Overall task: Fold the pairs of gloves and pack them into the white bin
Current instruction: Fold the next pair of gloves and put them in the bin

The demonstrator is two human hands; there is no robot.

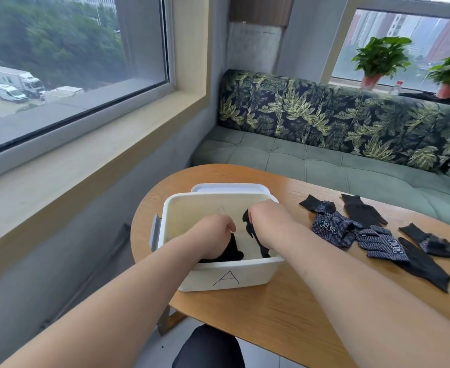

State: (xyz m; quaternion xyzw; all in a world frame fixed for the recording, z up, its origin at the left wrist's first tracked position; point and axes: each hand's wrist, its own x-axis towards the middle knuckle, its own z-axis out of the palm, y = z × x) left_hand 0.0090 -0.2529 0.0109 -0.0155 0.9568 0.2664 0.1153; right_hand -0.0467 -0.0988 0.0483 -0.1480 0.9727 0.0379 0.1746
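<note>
At the left end of the oval tabletop, close to its rounded edge, stands the white bin, its lid flat just behind it. Bare wood lies in front of the bin and between it and the loose gloves spread to the right. Both hands reach down inside the bin walls. The left hand has its grip curled closed on a black glove in the near left corner. The right hand grips the other black glove, which hangs along the right wall; its fingertips are hidden.
</note>
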